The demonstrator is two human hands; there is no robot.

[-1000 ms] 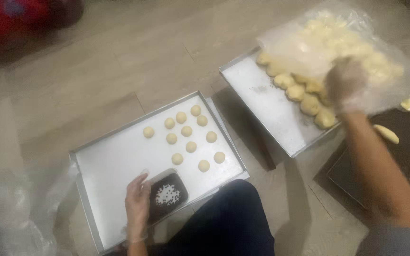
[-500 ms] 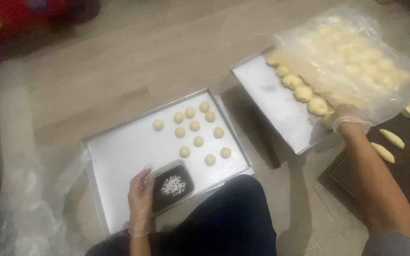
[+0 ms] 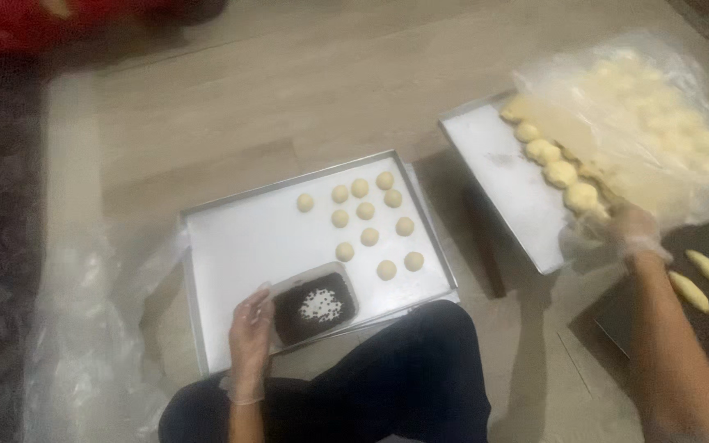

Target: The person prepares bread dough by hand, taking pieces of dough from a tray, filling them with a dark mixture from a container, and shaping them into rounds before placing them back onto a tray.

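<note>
My gloved left hand (image 3: 249, 338) holds the left edge of a small clear tub (image 3: 315, 306) of dark and white sprinkles. The tub rests on the near edge of a metal baking tray (image 3: 231, 246). Several small round dough balls (image 3: 368, 215) lie at the tray's far right. My gloved right hand (image 3: 638, 234) reaches to a second metal tray (image 3: 498, 176) on the right. It touches the near end of a row of dough pieces (image 3: 560, 172) under a clear plastic sheet (image 3: 650, 115). Whether it grips a piece I cannot tell.
A dark tray (image 3: 699, 328) at the far right carries elongated dough pieces (image 3: 707, 268). Crumpled clear plastic (image 3: 84, 328) lies on the wooden floor at left. My dark-trousered knees (image 3: 404, 385) sit at the near edge. Something red (image 3: 59, 20) is at top left.
My right hand has drawn back from the far dough rows to the near corner of the right tray. My left hand stays on the sprinkle tub.
</note>
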